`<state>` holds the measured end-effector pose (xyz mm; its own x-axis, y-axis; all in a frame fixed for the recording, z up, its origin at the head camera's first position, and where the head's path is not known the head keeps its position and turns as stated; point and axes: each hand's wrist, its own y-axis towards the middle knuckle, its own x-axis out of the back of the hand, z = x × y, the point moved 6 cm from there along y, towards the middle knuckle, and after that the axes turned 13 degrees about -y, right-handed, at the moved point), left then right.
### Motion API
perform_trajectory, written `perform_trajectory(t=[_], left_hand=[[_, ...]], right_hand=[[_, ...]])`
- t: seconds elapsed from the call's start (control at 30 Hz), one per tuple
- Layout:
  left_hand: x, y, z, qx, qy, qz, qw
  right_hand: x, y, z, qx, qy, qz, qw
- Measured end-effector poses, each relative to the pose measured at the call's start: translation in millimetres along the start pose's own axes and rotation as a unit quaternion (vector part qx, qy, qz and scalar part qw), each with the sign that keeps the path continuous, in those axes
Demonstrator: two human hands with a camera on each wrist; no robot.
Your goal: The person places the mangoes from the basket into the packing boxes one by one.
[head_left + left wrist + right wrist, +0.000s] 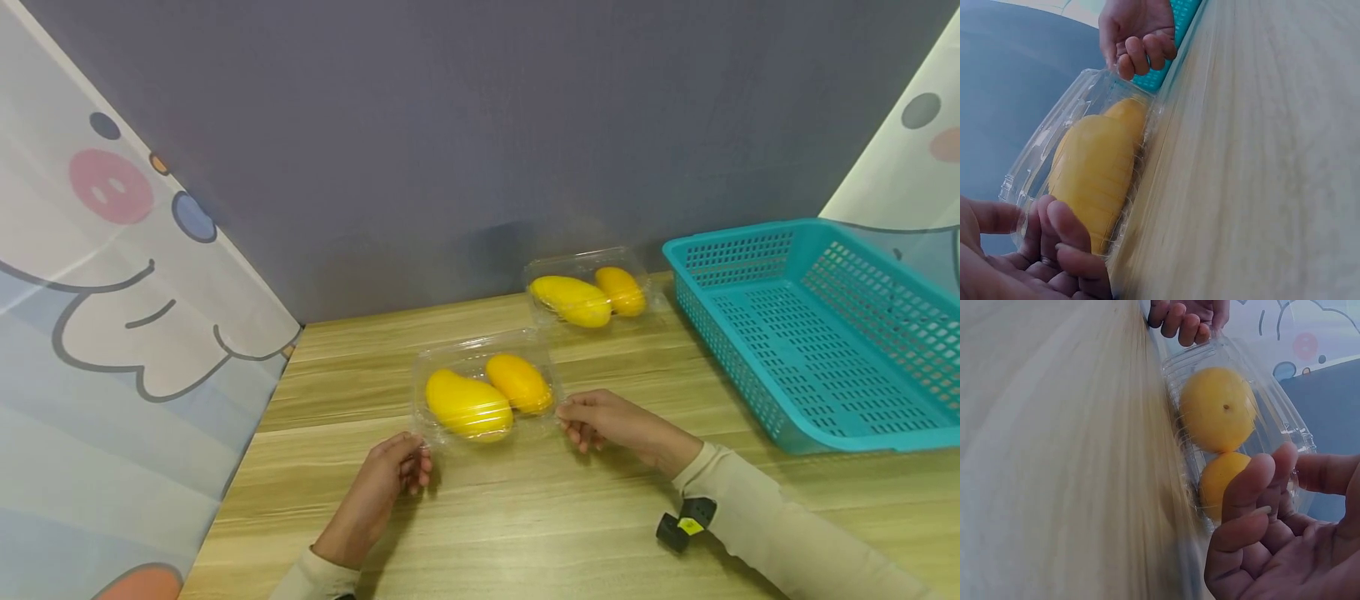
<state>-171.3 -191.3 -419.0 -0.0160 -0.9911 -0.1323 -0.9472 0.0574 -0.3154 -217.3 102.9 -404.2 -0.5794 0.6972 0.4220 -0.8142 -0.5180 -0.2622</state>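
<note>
A clear plastic clamshell box [536, 350] stands on the table with two yellow mangoes in it: a larger one [465, 406] on the left and a smaller, more orange one [519, 383] on the right. My left hand [386, 479] pinches the box's near left corner between thumb and forefinger. At the near right corner, my right hand [611, 425] pinches the edge likewise. The other fingers of both hands are loosely curled, as both wrist views show. From the right wrist view, the rounded ends of the mangoes [1217, 409] show through the plastic.
Behind it, against the grey wall, sits a second clear box [651, 287] with two mangoes [573, 300]. A turquoise plastic basket [723, 375] stands on the right of the wood-grain table [487, 533]. Cartoon-printed sheets [112, 292] hang at both sides.
</note>
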Motion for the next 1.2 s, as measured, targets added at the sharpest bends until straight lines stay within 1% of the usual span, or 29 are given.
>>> perform_trajectory(t=[0.2,0.33,0.4,0.67,0.77,0.87,1.0,1.2], left_hand=[[0.7,-0.5,-1.0,-0.009,-0.008,-0.002,0.9999],[1.3,-0.7,-0.7,-0.009,-0.011,-0.009,0.9999],[0.9,-0.8,-1.0,-0.010,-0.010,-0.006,0.9999],[0.3,-1.8,-0.7,0.007,-0.009,0.014,0.9998],[0.9,-2.6,-1.6,0.004,-0.014,0.016,0.9998],[1.5,-3.0,-2.8,-0.002,-0.020,0.011,0.9997],[2.4,-3.1,-3.7,-0.011,-0.028,-0.004,0.9995],[7.1,1.0,-2.7,-0.027,-0.035,-0.040,0.9982]], right_hand=[[-0.8,-0.8,0.9,0.009,0.010,0.001,1.000],[-0.6,-0.9,0.5,0.020,0.012,0.005,1.000],[-0.4,-0.5,-0.2,0.020,0.013,0.005,1.000],[2.1,1.4,-5.5,-0.006,0.020,-0.014,1.000],[3.6,1.4,-6.6,-0.014,0.023,-0.021,0.999],[4.2,1.5,-5.5,-0.011,0.023,-0.022,0.999],[4.5,2.2,-3.9,-0.007,0.022,-0.026,0.999],[4.7,6.7,-4.5,-0.023,0.018,-0.040,0.999]])
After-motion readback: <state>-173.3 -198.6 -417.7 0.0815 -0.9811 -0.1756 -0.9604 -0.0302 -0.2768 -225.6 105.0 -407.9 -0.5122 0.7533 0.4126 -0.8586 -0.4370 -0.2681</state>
